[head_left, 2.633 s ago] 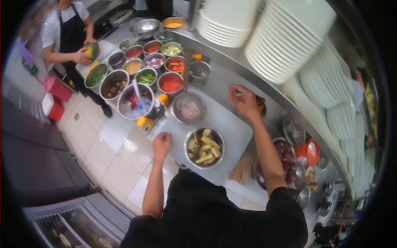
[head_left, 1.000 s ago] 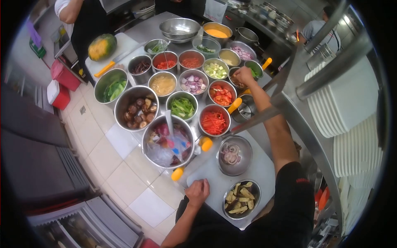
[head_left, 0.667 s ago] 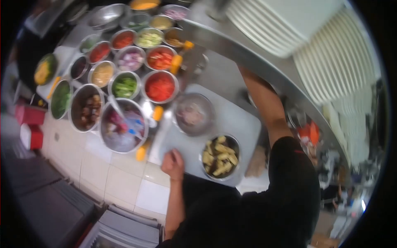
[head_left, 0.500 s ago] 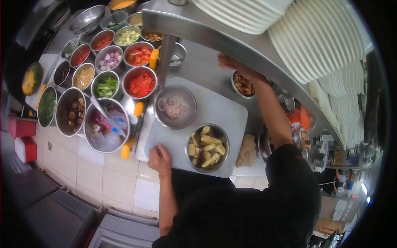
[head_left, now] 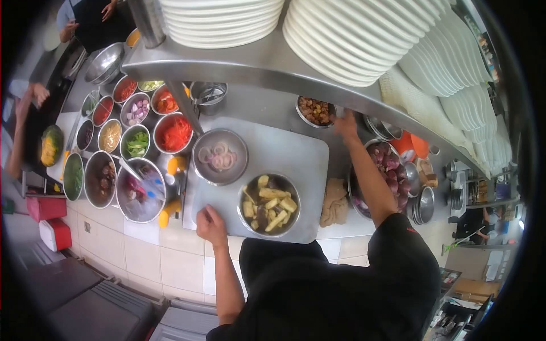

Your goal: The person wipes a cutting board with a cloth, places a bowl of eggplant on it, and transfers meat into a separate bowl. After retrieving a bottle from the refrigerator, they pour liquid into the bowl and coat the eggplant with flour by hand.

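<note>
1 bowl (head_left: 301, 117), right hand (head_left: 346, 126) maybe touching; left hand (head_left: 211, 225) at board (head_left: 284, 149) edge.

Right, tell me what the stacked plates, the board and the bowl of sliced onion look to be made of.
Stacked plates: smooth, glossy white, ceramic or melamine; I can't tell which. Board: probably plastic, pale grey, matte, no visible grain. Onion bowl: metal, likely stainless steel, grey with soft reflections.

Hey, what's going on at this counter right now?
Someone's working with bowls of food. Their right hand is at the rim of a bowl of brown chopped food, its grip unclear. The left hand, closed, is at the edge of the cutting board, where a bowl of onion rings and a bowl of yellowish pieces sit.
</note>
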